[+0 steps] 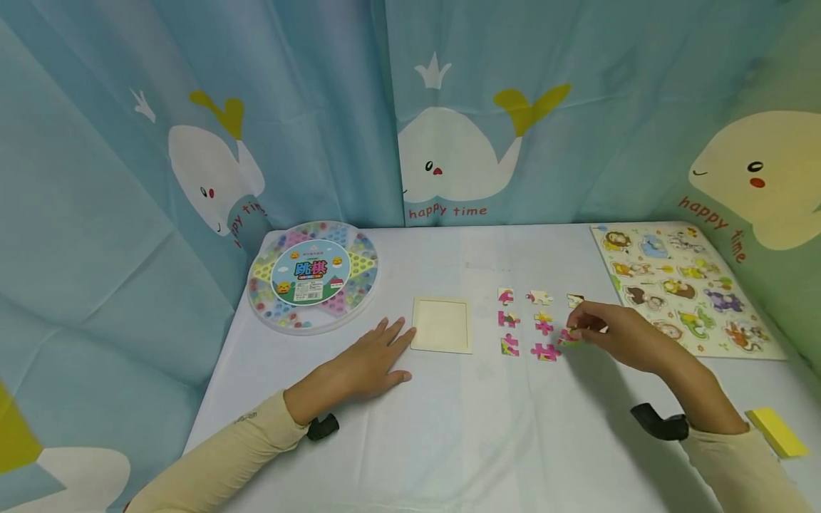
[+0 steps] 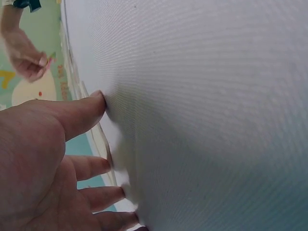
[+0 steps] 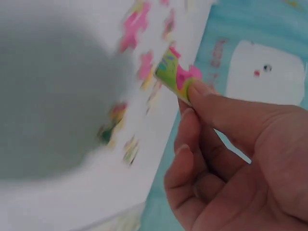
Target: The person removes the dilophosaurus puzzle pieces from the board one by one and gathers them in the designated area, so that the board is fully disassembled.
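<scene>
My right hand [image 1: 618,335] pinches a pink and green jigsaw piece [image 3: 175,72] between thumb and fingers. In the right wrist view the piece is tilted, above the white table. Several other small pieces, such as a pink one [image 1: 545,352] and a pink and yellow one [image 1: 544,324], lie in loose rows to the left of this hand. My left hand [image 1: 368,360] rests palm down with its fingers spread, fingertips right at the left edge of a square wooden puzzle frame [image 1: 442,326]. The frame has a bare recessed middle.
A round Chinese checkers set [image 1: 312,274] lies at the back left of the white table [image 1: 442,434]. At the back right is an animal picture board [image 1: 689,288], partly behind my right hand. A yellow block [image 1: 777,432] sits near the right sleeve. Whale-print curtains [image 1: 333,114] enclose the table.
</scene>
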Demonstrator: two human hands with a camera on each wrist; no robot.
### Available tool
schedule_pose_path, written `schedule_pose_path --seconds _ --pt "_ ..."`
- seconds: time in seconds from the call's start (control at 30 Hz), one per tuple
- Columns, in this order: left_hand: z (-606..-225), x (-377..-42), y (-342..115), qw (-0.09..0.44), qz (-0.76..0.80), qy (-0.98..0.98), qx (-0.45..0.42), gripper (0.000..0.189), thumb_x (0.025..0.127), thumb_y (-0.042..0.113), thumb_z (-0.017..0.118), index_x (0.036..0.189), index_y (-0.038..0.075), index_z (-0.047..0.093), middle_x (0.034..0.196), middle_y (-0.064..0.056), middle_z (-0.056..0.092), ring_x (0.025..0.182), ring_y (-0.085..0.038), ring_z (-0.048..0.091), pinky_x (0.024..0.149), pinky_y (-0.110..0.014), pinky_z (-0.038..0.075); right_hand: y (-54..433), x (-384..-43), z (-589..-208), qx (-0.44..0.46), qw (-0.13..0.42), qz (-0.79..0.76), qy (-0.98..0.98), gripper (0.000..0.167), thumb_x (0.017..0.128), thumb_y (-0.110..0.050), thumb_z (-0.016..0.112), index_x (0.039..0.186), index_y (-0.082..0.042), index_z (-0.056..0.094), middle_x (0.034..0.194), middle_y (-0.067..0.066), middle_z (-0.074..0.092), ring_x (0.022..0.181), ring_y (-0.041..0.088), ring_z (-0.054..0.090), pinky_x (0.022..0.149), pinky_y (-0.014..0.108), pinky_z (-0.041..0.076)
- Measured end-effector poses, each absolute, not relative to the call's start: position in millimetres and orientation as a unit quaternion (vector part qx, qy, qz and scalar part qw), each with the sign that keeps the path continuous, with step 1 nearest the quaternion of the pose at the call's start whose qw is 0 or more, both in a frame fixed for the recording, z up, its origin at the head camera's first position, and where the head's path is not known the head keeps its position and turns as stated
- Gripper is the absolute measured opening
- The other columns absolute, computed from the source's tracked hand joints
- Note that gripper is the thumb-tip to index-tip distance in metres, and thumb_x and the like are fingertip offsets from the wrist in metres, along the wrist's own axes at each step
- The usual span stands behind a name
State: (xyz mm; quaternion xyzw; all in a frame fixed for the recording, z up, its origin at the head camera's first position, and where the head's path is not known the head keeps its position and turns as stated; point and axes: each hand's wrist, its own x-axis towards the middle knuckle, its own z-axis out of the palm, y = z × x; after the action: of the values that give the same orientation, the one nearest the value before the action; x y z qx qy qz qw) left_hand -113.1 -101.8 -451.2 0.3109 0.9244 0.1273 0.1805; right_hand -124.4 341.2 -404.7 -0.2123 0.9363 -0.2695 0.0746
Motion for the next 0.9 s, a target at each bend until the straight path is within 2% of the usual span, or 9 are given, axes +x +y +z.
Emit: schedule_pose_path --seconds 0.17,0.3,0.6,0.9 --pt "-450 -112 -102 0.183 0.128 0.925 0.308 0.079 0.107 0.043 0.061 0.168 0.008 0.026 0.175 -0.020 0.018 0.160 -0.048 0.016 0.128 -0.057 0.025 365 -118 -415 -0.200 0.109 -0.262 0.938 0.011 0.098 -0.004 0.073 0.103 -0.011 0.066 0.094 -0.006 0.068 0.085 -0.001 0.059 0.069 0.025 0.051" --pt "-451 -113 -102 0.183 0.126 0.926 0.306 0.079 0.107 0.044 0.060 0.168 0.009 0.026 0.175 -0.019 0.017 0.160 -0.047 0.016 0.128 -0.056 0.025 375 -116 -423 -0.214 0.126 -0.278 0.928 0.012 0.098 -0.003 0.072 0.098 -0.014 0.067 0.092 -0.008 0.067 0.083 -0.001 0.059 0.069 0.024 0.050" --pt "-452 -113 -103 0.180 0.123 0.926 0.309 0.079 0.107 0.044 0.061 0.169 0.009 0.025 0.175 -0.019 0.018 0.160 -0.046 0.017 0.127 -0.057 0.025 371 -114 -436 -0.193 0.122 -0.259 0.938 0.007 0.098 -0.007 0.074 0.100 -0.013 0.069 0.095 -0.007 0.067 0.086 -0.002 0.057 0.073 0.026 0.051" --pt "-451 -112 -102 0.182 0.126 0.927 0.301 0.079 0.107 0.044 0.061 0.168 0.009 0.026 0.175 -0.019 0.018 0.160 -0.046 0.017 0.128 -0.056 0.025 362 -113 -443 -0.177 0.105 -0.235 0.950 0.014 0.093 0.006 0.071 0.101 -0.005 0.066 0.092 0.003 0.063 0.082 0.009 0.048 0.068 0.028 0.044"
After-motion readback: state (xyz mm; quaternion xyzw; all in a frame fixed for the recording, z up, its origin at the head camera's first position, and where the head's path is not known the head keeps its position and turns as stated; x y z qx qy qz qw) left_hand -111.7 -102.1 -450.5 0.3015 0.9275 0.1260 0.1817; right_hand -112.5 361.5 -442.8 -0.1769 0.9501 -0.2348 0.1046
